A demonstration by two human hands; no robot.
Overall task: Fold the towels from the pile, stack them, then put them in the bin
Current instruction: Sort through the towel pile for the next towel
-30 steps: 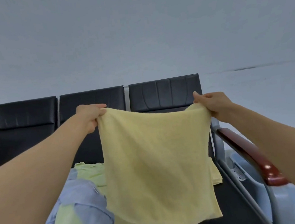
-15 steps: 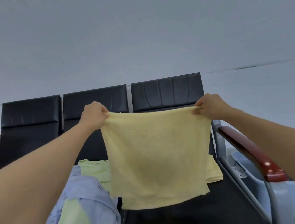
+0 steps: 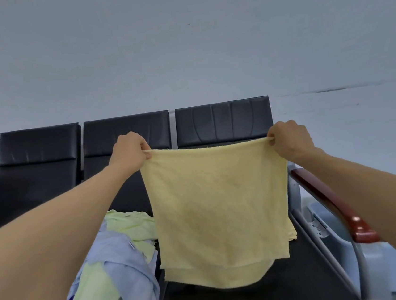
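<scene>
Both arms are up! The left hand [image 3: 129,151] pinches 1 top corner of the yellow towel [image 3: 218,209], and the right hand [image 3: 289,139] pinches the other, fingers curled tight on the cloth. The towel hangs doubled above the black seat [image 3: 306,285], beside the loose pile [image 3: 121,262]. The bin [image 3: 388,266] sits beyond the armrest [image 3: 334,206].

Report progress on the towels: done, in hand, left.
Done: a folded yellow stack lies on the seat. In hand: left hand and right hand pinch the top corners of a yellow towel, hanging doubled. Left: the green and blue pile, then moving the stack to the bin.
</scene>
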